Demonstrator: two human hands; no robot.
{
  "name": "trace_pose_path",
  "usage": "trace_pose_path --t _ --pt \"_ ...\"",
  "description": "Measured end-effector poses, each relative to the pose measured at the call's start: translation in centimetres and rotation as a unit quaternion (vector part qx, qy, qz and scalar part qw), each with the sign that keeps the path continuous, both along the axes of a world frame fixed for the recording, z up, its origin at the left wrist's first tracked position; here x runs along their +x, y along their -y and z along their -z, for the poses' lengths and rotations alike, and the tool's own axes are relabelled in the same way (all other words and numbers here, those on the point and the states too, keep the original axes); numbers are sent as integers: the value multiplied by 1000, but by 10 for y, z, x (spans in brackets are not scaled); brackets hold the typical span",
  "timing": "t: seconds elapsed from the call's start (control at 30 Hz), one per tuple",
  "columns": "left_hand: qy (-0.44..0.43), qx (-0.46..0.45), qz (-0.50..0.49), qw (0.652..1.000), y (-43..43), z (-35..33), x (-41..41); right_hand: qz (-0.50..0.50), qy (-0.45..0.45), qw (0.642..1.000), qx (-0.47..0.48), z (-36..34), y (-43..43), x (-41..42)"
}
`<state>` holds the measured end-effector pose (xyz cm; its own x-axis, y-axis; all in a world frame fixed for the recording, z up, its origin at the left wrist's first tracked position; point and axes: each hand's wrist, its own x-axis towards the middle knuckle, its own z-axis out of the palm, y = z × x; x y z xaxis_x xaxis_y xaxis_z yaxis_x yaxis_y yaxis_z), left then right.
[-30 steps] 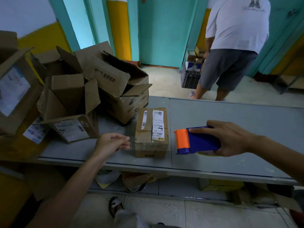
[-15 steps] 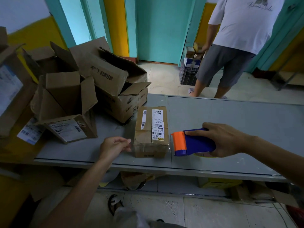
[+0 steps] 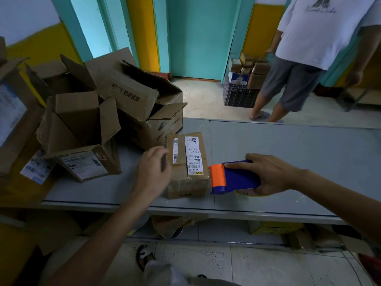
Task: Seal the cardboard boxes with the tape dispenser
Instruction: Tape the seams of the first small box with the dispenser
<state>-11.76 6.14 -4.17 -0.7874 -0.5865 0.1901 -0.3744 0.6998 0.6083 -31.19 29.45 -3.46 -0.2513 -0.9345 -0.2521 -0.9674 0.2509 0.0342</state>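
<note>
A small closed cardboard box (image 3: 188,162) with white shipping labels lies on the grey table (image 3: 288,149), near its front edge. My left hand (image 3: 152,170) is at the box's left side with relaxed fingers, touching or nearly touching it; motion blur hides the contact. My right hand (image 3: 268,174) grips a blue tape dispenser (image 3: 237,177) with an orange front. The dispenser's orange end sits right beside the box's right side, low on the table.
Several open, empty cardboard boxes (image 3: 123,104) are piled on the table's left part. A person in a white shirt (image 3: 309,48) stands beyond the table by a black crate (image 3: 239,96) of parcels. More cardboard lies under the table.
My left hand has moved right and up to the box's left side. The dispenser in my right hand has crept left toward the box's right side.
</note>
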Motion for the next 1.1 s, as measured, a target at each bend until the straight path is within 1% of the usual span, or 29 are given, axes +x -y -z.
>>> trace_pose_path --t 0.03,0.07,0.13,0.2,0.27,0.4,0.57,0.83,1.1 --pt "-12 -27 40 999 -10 -3 -10 0 2 1000 -4 2 0 -1" --pt "5 -54 76 996 -19 -2 -22 0 2 1000 -9 3 0 -1" --pt "100 -110 127 981 -30 11 -43 2 2 1000 -16 3 -2 -1" --pt "186 -144 148 961 -28 31 -56 4 6 1000 -17 2 -7 -2" --pt "220 -164 153 949 -23 45 -60 5 14 999 -35 0 -13 -3" --pt "228 -182 165 942 -15 49 -59 0 21 997 -71 -3 -21 -5" --pt "225 -186 175 940 -12 51 -58 17 56 991 -118 -2 -30 0" --pt "217 -185 176 942 -9 54 -61 20 67 991 -114 -2 -32 -1" --pt "211 -186 177 943 -10 53 -60 11 65 989 -132 -1 -37 2"
